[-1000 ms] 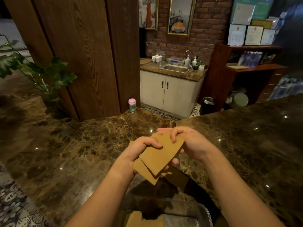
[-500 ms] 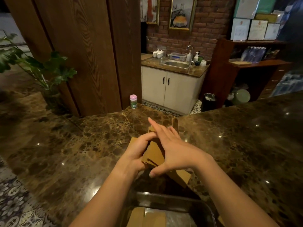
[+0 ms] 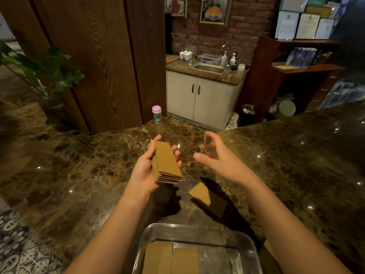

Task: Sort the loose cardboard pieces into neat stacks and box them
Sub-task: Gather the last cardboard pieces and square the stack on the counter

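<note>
My left hand grips a squared-up stack of brown cardboard pieces above the marble counter, thumb on one long side and fingertips on the other. My right hand hovers to the right of the stack, blurred, with fingers spread and holding nothing. One loose cardboard piece lies on the counter below my right hand. A clear plastic box sits at the near edge, with two cardboard stacks lying side by side in its left half.
The dark marble counter wraps around me in an L shape. A small pink-capped jar stands at its far edge by a wooden pillar. A potted plant stands at the left. A sink cabinet lies beyond.
The fanned pieces have been squared into a tidy stack in my left hand. My right hand has come off the stack and moved right, fingers spread.
</note>
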Tool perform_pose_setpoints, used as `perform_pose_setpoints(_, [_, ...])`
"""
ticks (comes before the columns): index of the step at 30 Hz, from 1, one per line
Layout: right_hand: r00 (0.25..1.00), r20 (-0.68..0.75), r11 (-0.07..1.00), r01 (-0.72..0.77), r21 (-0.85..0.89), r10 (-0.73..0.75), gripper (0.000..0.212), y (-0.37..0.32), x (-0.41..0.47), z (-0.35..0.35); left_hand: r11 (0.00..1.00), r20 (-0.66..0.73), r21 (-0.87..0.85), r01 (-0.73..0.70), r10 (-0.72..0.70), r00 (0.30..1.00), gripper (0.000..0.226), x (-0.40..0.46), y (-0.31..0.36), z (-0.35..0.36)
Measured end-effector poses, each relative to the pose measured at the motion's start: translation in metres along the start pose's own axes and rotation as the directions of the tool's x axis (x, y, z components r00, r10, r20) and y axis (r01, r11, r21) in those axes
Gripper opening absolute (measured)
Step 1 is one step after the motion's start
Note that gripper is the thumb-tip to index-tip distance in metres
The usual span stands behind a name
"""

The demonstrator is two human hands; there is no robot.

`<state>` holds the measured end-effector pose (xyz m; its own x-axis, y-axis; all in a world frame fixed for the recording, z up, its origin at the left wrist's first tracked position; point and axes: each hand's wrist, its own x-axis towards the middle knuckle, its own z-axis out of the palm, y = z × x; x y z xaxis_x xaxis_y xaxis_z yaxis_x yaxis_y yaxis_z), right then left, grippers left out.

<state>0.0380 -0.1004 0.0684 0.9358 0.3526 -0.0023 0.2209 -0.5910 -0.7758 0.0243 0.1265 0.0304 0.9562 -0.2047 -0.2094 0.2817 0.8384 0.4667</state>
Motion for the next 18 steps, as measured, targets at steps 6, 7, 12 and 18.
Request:
perform_pose_setpoints(6, [0.825,0.141,0.658,-0.32,-0.682,0.547,0.074,0.052,-0.007,0.036,0.997,-0.122,-0.045,0.064,-0.069,0.99,0.03,0.004,-0.001,-0.027])
perform_pose_setpoints(7, [0.819,0.127,0.631,-0.323,-0.705,0.56,0.075,0.056,-0.007,0.042,0.998,-0.14,-0.043,0.05,-0.056,0.989,0.029,0.005,-0.002,-0.028])
perform_pose_setpoints(12, [0.822,0.11,0.636,-0.34,-0.693,0.559,0.073,0.062,-0.004,0.056,0.997,-0.311,-0.051,-0.052,0.034,0.95,0.042,0.008,0.013,-0.046])
perform_pose_setpoints(18, [0.791,0.253,0.77,-0.606,0.197,0.557,0.011,0.035,0.04,0.069,0.992,-0.396,0.123,-0.039,0.085,0.914,0.049,0.002,0.047,-0.077])
